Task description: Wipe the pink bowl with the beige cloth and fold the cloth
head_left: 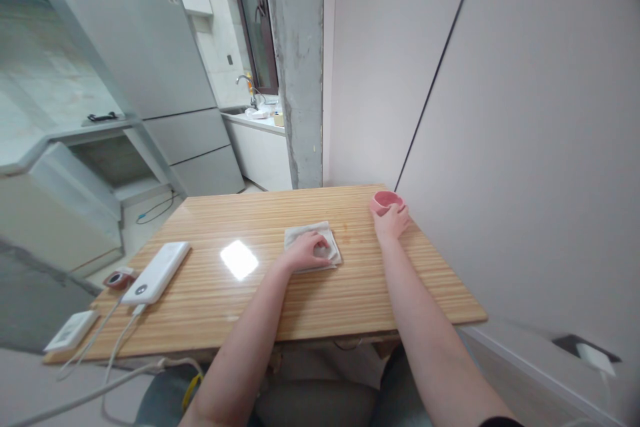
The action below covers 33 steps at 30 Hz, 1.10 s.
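Note:
My right hand (393,221) is wrapped around the near side of a small pink bowl (384,197) at the table's far right corner, beside the wall. The bowl stands upright, and part of its front is covered by my fingers. Near the middle of the table, my left hand (306,251) presses on a folded whitish cloth (327,233), with its thumb and fingers curled onto it. Some of the cloth is hidden under that hand. Faint wet-looking marks (347,232) show on the wood between the cloth and the bowl.
The glossy wooden table (210,220) meets a pale wall (500,147) on the right. At its left lie a white power bank (163,270) with cables, a reddish-brown round device (119,279) and a white power strip (73,331). Beyond stand a fridge (135,40) and a sink counter (260,147).

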Each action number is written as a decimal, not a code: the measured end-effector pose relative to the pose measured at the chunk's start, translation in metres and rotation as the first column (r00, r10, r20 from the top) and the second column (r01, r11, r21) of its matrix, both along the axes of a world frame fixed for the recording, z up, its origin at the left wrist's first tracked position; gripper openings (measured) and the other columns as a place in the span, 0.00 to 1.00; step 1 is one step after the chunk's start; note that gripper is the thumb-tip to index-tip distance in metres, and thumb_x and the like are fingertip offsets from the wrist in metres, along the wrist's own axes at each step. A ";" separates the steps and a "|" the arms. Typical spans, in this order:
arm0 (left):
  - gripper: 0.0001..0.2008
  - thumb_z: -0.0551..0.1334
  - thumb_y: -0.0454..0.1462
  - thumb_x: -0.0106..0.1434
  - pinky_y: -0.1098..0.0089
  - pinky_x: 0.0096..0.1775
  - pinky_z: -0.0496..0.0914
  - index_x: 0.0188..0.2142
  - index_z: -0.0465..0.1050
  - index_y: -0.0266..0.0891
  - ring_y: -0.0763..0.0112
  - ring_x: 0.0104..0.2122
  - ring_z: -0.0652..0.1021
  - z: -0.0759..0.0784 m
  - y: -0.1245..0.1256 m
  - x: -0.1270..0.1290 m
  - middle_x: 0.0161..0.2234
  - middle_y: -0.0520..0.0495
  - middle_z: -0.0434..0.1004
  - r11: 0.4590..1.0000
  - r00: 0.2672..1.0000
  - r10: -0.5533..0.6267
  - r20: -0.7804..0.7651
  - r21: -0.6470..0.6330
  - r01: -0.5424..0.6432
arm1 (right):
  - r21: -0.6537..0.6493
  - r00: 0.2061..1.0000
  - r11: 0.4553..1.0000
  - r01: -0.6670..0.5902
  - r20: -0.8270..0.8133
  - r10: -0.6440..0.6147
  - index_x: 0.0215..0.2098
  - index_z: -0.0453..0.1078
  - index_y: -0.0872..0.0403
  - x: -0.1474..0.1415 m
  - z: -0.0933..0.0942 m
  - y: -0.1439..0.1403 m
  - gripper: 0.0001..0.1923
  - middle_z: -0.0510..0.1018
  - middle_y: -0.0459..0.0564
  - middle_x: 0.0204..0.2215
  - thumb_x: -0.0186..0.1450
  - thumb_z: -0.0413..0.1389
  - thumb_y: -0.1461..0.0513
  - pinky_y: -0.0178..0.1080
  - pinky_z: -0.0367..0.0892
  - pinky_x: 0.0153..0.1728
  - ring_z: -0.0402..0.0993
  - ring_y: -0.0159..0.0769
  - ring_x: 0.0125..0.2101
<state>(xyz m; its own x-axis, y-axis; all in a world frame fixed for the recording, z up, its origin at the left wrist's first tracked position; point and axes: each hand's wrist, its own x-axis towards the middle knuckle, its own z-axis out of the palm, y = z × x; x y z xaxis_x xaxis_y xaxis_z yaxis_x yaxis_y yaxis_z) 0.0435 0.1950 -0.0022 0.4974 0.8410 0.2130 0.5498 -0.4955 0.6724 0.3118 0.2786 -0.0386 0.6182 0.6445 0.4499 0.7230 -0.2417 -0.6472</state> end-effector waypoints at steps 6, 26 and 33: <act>0.09 0.67 0.38 0.49 0.68 0.39 0.63 0.32 0.75 0.42 0.65 0.34 0.71 0.003 -0.001 0.001 0.32 0.48 0.73 1.000 0.999 -0.006 -0.031 0.006 0.006 | 0.115 0.967 0.962 -0.249 0.082 0.241 0.55 0.59 0.59 -0.024 0.020 -0.007 0.28 0.53 0.68 0.62 0.59 0.55 0.58 0.61 0.48 0.57 0.47 0.57 0.62; 0.09 0.65 0.36 0.54 0.72 0.37 0.67 0.36 0.72 0.36 0.71 0.34 0.75 0.024 0.011 -0.006 0.34 0.47 0.76 0.850 0.272 0.502 0.821 -0.527 0.023 | -0.071 0.518 0.521 -0.851 -0.279 0.808 0.57 0.63 0.50 -0.105 0.015 -0.038 0.32 0.76 0.53 0.48 0.55 0.61 0.52 0.50 0.60 0.53 0.70 0.47 0.50; 0.09 0.65 0.36 0.51 0.73 0.30 0.66 0.33 0.75 0.34 0.71 0.29 0.73 0.016 0.011 -0.004 0.29 0.48 0.76 0.828 0.319 0.514 0.796 -0.557 0.057 | 0.159 0.437 0.543 -0.824 -0.431 0.789 0.43 0.71 0.51 -0.109 0.002 -0.023 0.15 0.79 0.49 0.44 0.59 0.51 0.61 0.45 0.64 0.51 0.72 0.41 0.46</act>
